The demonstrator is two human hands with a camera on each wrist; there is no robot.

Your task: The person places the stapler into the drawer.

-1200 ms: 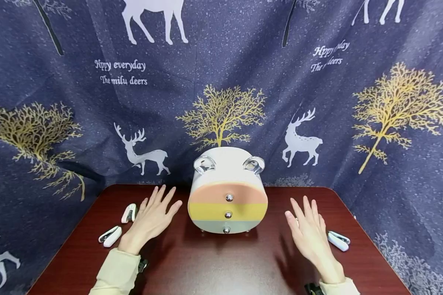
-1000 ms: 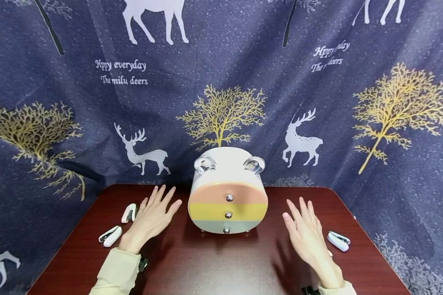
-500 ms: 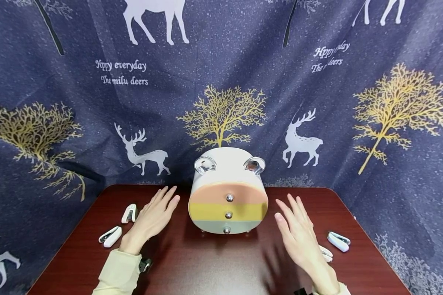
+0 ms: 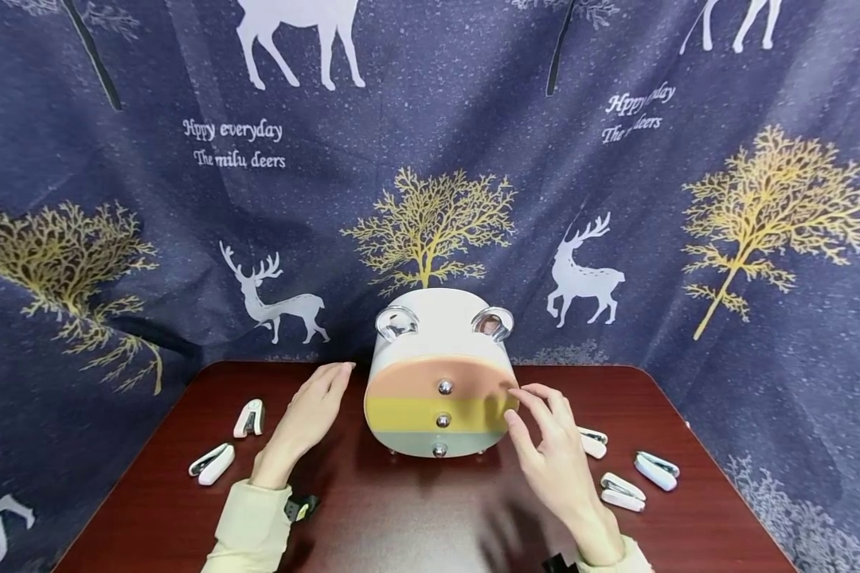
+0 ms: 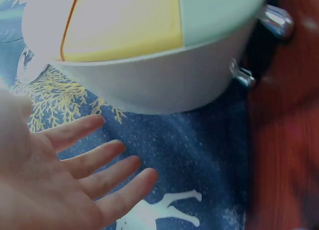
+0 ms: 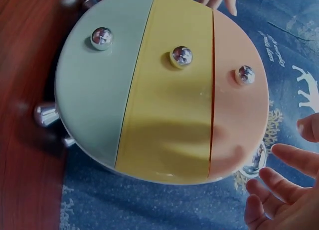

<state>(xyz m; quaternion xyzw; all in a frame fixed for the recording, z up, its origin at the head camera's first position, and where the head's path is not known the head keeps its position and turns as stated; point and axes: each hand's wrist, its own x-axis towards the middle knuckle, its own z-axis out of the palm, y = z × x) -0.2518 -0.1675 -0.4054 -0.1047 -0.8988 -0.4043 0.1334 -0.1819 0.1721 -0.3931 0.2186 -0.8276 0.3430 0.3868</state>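
A white oval box with three drawers (image 4: 401, 414) stands at the back middle of the table, its front banded peach, yellow and mint. Each band has a round silver knob (image 4: 445, 387). My left hand (image 4: 308, 418) is in the air at the box's left, fingers extended and holding nothing; the left wrist view shows its palm toward the box. At the right front edge of the box is my right hand (image 4: 555, 454), its fingers slightly bent and spread, with nothing in them. In the right wrist view its fingertips (image 6: 279, 150) point at the peach drawer (image 6: 239, 115).
Two white staplers, one farther back (image 4: 249, 419) and one nearer (image 4: 212, 463), lie left of my left hand. On the right are a light blue stapler (image 4: 657, 470) and two white staplers (image 4: 622, 492). A dark patterned cloth (image 4: 430, 119) hangs behind the brown table (image 4: 416, 517).
My right hand has moved left to the box front, its fingers bending slightly and uncovering two white staplers. My left hand has turned and shifted slightly toward the box.
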